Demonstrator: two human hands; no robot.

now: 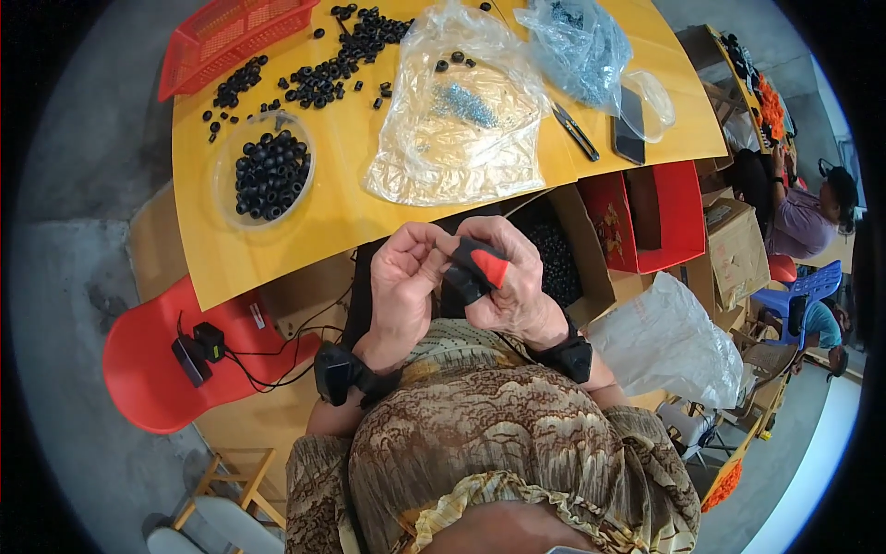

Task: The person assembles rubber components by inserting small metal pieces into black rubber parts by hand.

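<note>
Just past the table's near edge, my two hands meet in front of my body. My right hand [519,286] is closed round a small rounded black piece with a red patch [472,270]. My left hand [403,282] is closed in a pinch against the piece's left side. Whether something small sits between those left fingertips is hidden. On the yellow table [351,217], a clear round tub [219,189] of black ring-like parts stands at the left. A clear plastic bag [443,180] with small shiny bits lies ahead of my hands.
Loose black parts [323,83] spread near a red basket [231,42]. Tweezers [577,134] and a phone [628,129] lie at the table's right. Below stand an open carton [591,268] and a red box [678,222]. A red chair [157,360] holds cabled devices. People sit far right.
</note>
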